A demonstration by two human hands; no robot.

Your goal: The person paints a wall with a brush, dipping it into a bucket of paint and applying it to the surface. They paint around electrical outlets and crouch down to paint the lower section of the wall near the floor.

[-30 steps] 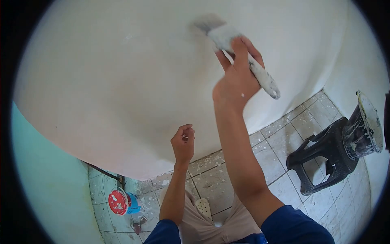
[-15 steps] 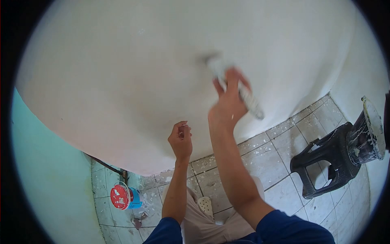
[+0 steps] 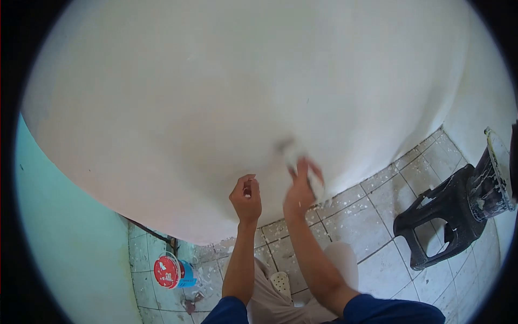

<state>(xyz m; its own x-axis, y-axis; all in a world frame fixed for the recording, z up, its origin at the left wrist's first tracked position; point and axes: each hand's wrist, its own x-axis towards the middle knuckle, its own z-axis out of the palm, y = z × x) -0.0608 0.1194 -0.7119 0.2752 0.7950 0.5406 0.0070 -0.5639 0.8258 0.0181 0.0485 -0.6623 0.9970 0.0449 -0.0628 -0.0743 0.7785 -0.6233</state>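
Observation:
My right hand is wrapped round the pale handle of a brush, whose dark tip is at the whitish wall. Motion blurs both the brush and the fingers. To the left, my left hand is held up near the lower wall with its fingers curled in. Something small and pale shows between those fingers, but I cannot make out what it is.
A black stool at the right bears a dark, paint-streaked bucket. At the lower left a red-lidded tub stands on the paint-spotted tile floor. A greenish wall rises at the left.
My right hand and the brush have moved down the wall, closer to my left hand. My left hand appears slightly lower and further right, as the whole view has shifted a little.

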